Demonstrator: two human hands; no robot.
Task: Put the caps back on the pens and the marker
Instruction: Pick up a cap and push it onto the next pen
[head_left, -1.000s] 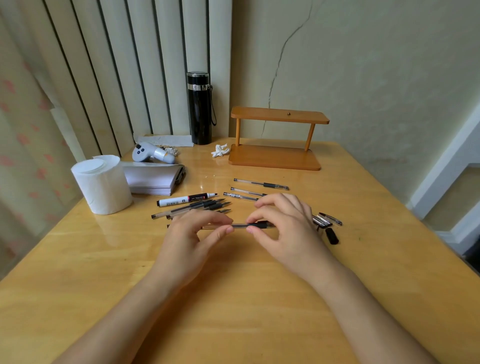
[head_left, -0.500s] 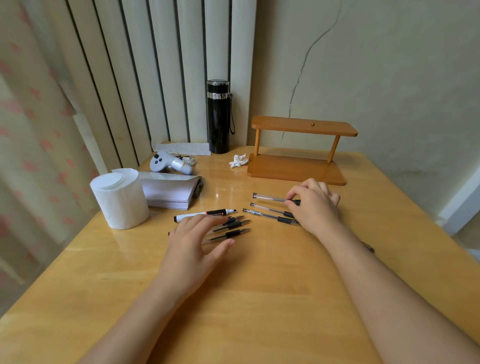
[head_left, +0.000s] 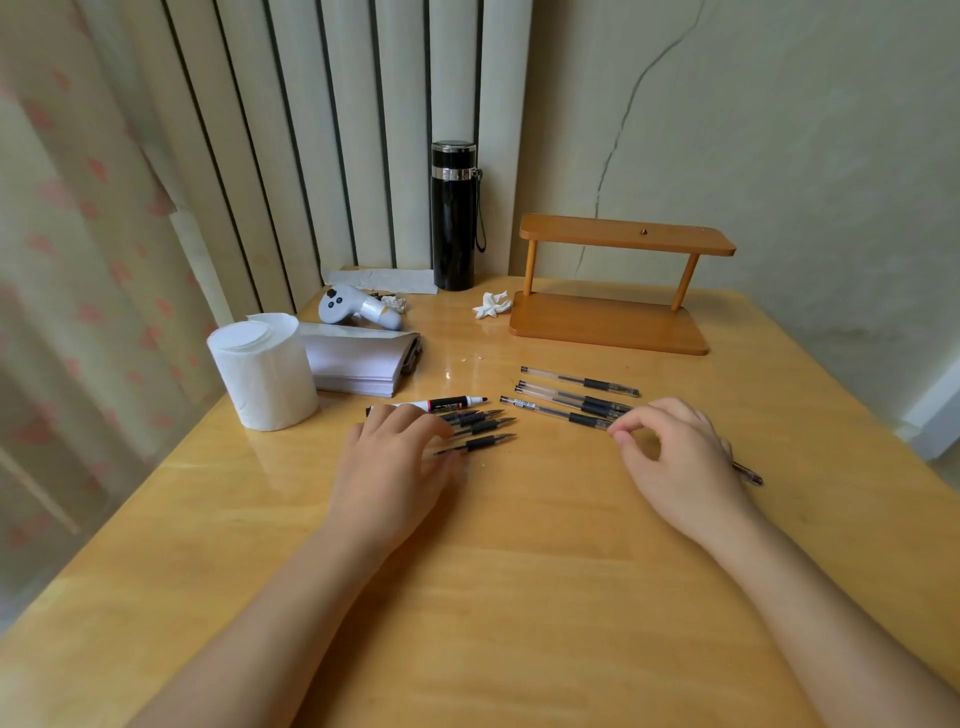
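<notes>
Several capped clear pens (head_left: 579, 382) lie side by side right of the table's middle. To their left are three uncapped pens (head_left: 480, 443) with black grips, tips pointing right, and an uncapped white marker (head_left: 441, 404) behind them. My left hand (head_left: 395, 467) lies flat with straight fingers on the rear ends of the uncapped pens. Just right of the nearest capped pen hovers my right hand (head_left: 675, 462), fingers loosely curled and holding nothing. A loose pen cap (head_left: 748, 475) pokes out from behind my right hand; other caps are hidden.
A white paper roll (head_left: 262, 371) and a stack of paper (head_left: 358, 364) stand at the left, with a white controller (head_left: 358, 307) behind them. Further back are a black flask (head_left: 453, 215), a crumpled tissue (head_left: 491, 305) and a wooden shelf (head_left: 613, 322).
My right hand laid the capped pen down among the other capped pens and drew back empty. My left hand let go of that pen and came down on the uncapped pens.
</notes>
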